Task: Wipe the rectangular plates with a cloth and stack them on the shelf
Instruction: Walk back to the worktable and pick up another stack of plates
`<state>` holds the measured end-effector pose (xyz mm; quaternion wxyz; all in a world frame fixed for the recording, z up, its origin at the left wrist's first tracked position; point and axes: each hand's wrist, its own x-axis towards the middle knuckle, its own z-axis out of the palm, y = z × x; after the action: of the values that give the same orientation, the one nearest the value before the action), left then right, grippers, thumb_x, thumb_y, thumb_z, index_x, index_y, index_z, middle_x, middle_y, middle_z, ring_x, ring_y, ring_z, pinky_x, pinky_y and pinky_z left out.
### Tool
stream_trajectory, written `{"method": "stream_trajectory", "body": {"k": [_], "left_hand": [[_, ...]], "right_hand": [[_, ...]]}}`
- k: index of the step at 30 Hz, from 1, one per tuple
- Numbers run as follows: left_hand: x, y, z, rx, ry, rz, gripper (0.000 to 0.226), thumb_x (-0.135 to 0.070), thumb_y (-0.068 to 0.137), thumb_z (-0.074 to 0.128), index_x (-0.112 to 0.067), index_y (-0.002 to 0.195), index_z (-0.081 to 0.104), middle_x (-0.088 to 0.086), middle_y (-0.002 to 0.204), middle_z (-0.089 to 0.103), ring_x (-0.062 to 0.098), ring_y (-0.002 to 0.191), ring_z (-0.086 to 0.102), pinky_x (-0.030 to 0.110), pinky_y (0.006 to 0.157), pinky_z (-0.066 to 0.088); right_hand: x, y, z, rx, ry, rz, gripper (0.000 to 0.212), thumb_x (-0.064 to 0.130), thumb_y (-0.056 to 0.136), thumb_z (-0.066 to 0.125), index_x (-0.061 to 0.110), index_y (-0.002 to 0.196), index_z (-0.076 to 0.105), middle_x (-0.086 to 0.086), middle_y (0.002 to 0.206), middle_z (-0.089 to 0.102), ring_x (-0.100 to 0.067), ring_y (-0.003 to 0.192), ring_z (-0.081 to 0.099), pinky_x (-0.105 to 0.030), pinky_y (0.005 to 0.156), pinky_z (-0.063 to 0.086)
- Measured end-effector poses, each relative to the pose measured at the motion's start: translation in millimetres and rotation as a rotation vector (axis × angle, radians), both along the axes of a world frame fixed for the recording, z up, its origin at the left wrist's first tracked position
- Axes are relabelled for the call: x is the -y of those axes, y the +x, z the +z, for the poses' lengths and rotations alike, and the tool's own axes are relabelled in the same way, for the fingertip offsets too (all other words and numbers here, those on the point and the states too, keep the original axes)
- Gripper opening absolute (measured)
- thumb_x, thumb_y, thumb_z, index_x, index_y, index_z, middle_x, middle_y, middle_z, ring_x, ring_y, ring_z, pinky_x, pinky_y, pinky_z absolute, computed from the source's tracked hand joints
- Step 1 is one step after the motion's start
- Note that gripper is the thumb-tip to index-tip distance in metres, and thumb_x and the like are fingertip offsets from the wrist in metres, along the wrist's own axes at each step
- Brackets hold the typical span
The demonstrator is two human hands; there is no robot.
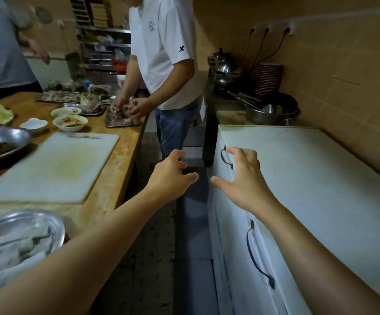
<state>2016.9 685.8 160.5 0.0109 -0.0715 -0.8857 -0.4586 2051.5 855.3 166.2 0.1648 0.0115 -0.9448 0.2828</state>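
Both arms extended forward over the aisle, forearms bare, palms facing inward toward each other. Left hand (169,176): fingers spread and loosely curled, thumb pointing right, holding nothing. Right hand (241,178): fingers spread and loosely curled, thumb pointing left toward the left thumb, holding nothing; its fingertips (231,150) lie just beside the upper dark handle (226,156) of the white chest cabinet (309,178), contact not discernible. Right forearm passes above the cabinet's front edge.

No cloth in either hand. A stack of red-edged rectangular plates (268,79) stands well ahead of the right hand, against the tiled wall behind the pots (224,69).

Left of the left hand: wooden counter (116,178) with a white cutting board (52,167); a metal basin (18,235) lies under the left forearm's near side. Ahead of the left hand, a person in a white shirt (161,48) works at a tray (122,121).
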Motion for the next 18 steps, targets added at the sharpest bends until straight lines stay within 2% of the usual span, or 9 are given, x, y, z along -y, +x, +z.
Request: {"method": "stream_trajectory", "body": {"k": [2, 6, 10, 13, 18], "left_hand": [[5.1, -39.9, 0.2, 0.004, 0.000, -0.028, 0.062, -0.028, 0.084, 0.069, -0.025, 0.138, 0.037, 0.000, 0.131, 0.055, 0.007, 0.096, 0.052, 0.011, 0.062, 0.039], [10.7, -111.3, -2.7, 0.000, -0.001, -0.061, 0.062, -0.030, 0.083, 0.070, -0.026, 0.137, 0.038, 0.001, 0.131, 0.056, 0.015, 0.111, 0.056, 0.022, 0.074, 0.045], [7.4, -171.6, -11.4, -0.002, -0.016, -0.087, 0.064, -0.032, 0.081, 0.071, -0.028, 0.136, 0.038, -0.002, 0.127, 0.057, 0.006, 0.096, 0.052, 0.017, 0.064, 0.044], [4.7, -220.2, -19.0, -0.005, -0.022, -0.092, 0.062, -0.032, 0.081, 0.071, -0.028, 0.134, 0.039, -0.003, 0.123, 0.059, 0.003, 0.088, 0.050, 0.015, 0.059, 0.042], [-11.1, -301.8, -22.5, 0.013, -0.041, -0.101, 0.061, -0.031, 0.082, 0.071, -0.027, 0.134, 0.039, -0.002, 0.125, 0.058, 0.007, 0.093, 0.053, 0.015, 0.061, 0.043]], "right_hand": [[6.1, -34.2, 0.5, 0.018, 0.001, -0.042, 0.080, 0.044, 0.079, 0.069, 0.026, 0.142, 0.024, 0.000, 0.141, 0.022, -0.023, 0.130, 0.031, -0.027, 0.097, 0.034], [12.6, -90.5, 0.8, 0.024, -0.005, -0.091, 0.080, 0.044, 0.079, 0.070, 0.026, 0.142, 0.023, 0.001, 0.141, 0.022, -0.023, 0.130, 0.031, -0.028, 0.097, 0.035], [10.6, -144.5, -2.7, 0.059, -0.012, -0.089, 0.079, 0.041, 0.081, 0.069, 0.025, 0.143, 0.023, -0.001, 0.142, 0.022, -0.023, 0.131, 0.030, -0.022, 0.092, 0.028], [6.6, -192.6, -9.3, 0.061, -0.024, -0.086, 0.079, 0.041, 0.081, 0.069, 0.025, 0.143, 0.023, -0.002, 0.142, 0.022, -0.023, 0.130, 0.031, -0.023, 0.092, 0.030], [-8.4, -273.7, -21.1, 0.050, -0.052, -0.104, 0.080, 0.042, 0.080, 0.070, 0.027, 0.143, 0.023, 0.000, 0.144, 0.022, -0.023, 0.131, 0.031, -0.030, 0.099, 0.036]]}}
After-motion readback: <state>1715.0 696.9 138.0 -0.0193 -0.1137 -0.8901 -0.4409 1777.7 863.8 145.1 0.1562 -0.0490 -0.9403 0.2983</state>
